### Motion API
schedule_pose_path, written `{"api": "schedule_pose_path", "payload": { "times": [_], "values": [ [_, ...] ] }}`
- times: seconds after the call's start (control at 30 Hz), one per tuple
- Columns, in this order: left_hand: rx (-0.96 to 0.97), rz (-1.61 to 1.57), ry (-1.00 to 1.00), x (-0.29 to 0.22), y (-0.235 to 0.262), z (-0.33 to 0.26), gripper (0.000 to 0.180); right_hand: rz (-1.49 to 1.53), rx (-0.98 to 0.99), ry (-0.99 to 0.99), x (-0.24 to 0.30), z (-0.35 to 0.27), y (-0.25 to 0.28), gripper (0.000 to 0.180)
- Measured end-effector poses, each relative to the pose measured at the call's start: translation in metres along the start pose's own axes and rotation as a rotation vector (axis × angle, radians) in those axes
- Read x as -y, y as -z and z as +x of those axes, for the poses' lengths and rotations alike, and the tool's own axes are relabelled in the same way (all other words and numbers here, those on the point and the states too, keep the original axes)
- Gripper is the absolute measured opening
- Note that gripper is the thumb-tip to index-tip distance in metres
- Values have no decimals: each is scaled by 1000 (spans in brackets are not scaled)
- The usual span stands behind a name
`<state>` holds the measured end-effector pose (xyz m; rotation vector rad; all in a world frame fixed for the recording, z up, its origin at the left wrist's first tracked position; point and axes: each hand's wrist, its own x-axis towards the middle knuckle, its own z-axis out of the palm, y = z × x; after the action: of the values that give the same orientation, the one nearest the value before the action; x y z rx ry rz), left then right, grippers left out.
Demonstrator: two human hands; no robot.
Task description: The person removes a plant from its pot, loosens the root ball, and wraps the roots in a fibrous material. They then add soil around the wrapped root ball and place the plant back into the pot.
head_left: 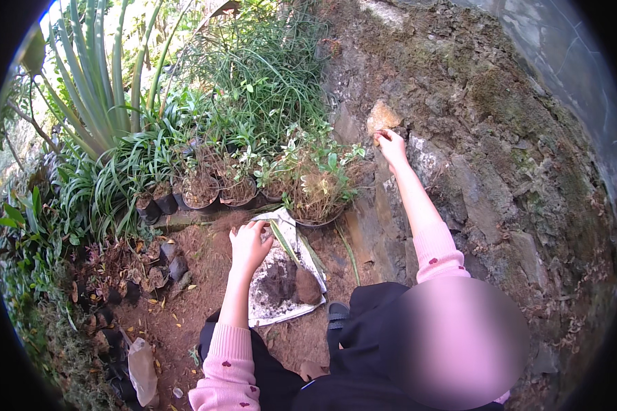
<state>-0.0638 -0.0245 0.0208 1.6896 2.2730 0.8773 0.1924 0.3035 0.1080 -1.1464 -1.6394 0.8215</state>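
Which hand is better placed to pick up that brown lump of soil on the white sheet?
Probably the left hand: it rests at the white sheet's edge, near the soil lump. The right hand is stretched up to the stone wall.

A row of black potted plants point(219, 188) stands on the bare earth, backed by a tall agave point(96, 82). Right of the pots rises a mossy stone wall point(500, 137). Below-left of them lie small empty black pots point(161, 264) and a crumpled plastic bag point(142, 370).
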Motion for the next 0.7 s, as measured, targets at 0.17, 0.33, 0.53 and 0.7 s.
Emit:
{"api": "schedule_pose_path", "payload": {
  "times": [0.17, 0.33, 0.53, 0.7],
  "values": [
    [-17, -37, -12, 3, -1, 1, 32, 157, 92, 95, 62, -50, 22, 14],
    [-52, -75, -64, 6, -4, 0, 28, 490, 155, 172, 124, -133, 36, 11],
    [-75, -100, -142, -8, -6, -4, 28, 298, 245, 278, 133, -195, 43, 9],
    [-16, -323, -140, -20, -14, -3, 24, -2, 549, 113, 105, -240, 30, 9]
  ]
}}
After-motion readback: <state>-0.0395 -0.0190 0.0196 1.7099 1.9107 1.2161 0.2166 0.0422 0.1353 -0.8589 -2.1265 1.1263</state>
